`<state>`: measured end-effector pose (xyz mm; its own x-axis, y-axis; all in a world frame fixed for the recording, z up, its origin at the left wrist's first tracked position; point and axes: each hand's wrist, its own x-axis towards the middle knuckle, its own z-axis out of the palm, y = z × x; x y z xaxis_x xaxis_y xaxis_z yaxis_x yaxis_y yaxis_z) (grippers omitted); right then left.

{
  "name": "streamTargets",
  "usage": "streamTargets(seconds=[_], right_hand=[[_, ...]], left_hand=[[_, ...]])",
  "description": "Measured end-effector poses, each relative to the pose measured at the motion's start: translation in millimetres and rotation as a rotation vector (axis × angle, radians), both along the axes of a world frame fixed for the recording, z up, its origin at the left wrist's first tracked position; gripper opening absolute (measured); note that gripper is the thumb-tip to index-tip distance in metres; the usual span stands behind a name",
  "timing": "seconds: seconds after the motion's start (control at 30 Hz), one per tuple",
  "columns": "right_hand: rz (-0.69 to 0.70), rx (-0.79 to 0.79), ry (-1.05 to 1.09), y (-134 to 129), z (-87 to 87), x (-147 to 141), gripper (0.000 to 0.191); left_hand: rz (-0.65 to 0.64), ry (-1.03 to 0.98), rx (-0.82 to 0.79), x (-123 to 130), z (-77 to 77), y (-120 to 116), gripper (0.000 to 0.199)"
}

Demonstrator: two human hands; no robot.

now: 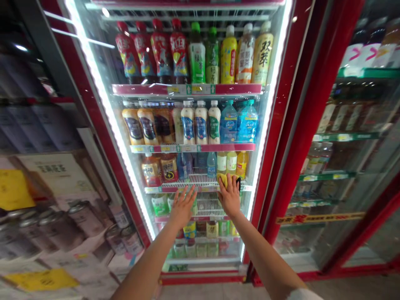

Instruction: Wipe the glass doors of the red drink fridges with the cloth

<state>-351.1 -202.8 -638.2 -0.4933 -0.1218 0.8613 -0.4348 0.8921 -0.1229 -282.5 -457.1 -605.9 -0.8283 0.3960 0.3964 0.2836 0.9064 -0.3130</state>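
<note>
My left hand reaches in front of the third shelf of a lit drinks fridge, with its fingers spread and nothing in it. My right hand presses a yellow cloth at the front of that same shelf, towards its right end. A small black part shows beside the fingers. Just behind the cloth stand pale green bottles and an orange-yellow bottle. Brown-labelled bottles and blue bottles stand on the left of this shelf; bare wire rack shows in the middle.
Upper shelves hold red-capped bottles, white bottles and large blue bottles. Green-labelled drinks stand lower down. A red door frame borders the right side. Stacked cans and boxes stand at the left.
</note>
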Motion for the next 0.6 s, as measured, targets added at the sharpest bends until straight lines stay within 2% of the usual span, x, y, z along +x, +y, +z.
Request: streamTargets(seconds=[0.03,0.1,0.2,0.27,0.33,0.4,0.47,0.53,0.6], right_hand=[[0.021,0.029,0.003,-8.3,-5.8,2.2,0.071],[0.1,0.161,0.011,-6.3,-22.7,7.1,0.07],[0.196,0.351,0.026,30.2,-45.6,10.4,0.07],[0.176,0.346,0.022,53.4,-49.3,8.3,0.069],[0.124,0.265,0.011,56.4,-42.4,4.1,0.071],[0.073,0.14,0.014,32.9,-30.8,0.2,0.076],[0.036,0.017,0.031,-9.9,-22.4,-1.6,0.079],[0.024,-0.035,0.035,-55.1,-23.7,0.1,0.081],[0.041,0.008,0.029,-84.6,-35.3,5.5,0.082]], left_hand=[[0.0,-0.003,-0.009,0.9,-1.0,-3.1,0.085],[-0.001,-0.006,-0.024,3.5,-2.2,-12.6,0.083],[-0.004,-0.008,-0.041,8.4,0.3,-36.5,0.082],[-0.014,-0.008,-0.052,10.1,4.0,-56.1,0.083],[-0.033,-0.01,-0.063,9.3,6.9,-74.1,0.084],[-0.061,-0.01,-0.076,6.3,7.0,-86.7,0.086],[-0.093,0.007,-0.091,2.9,3.5,-92.5,0.086],[-0.112,0.045,-0.09,0.8,-2.6,-93.4,0.085],[-0.118,0.091,-0.065,0.5,-9.4,-93.2,0.085]])
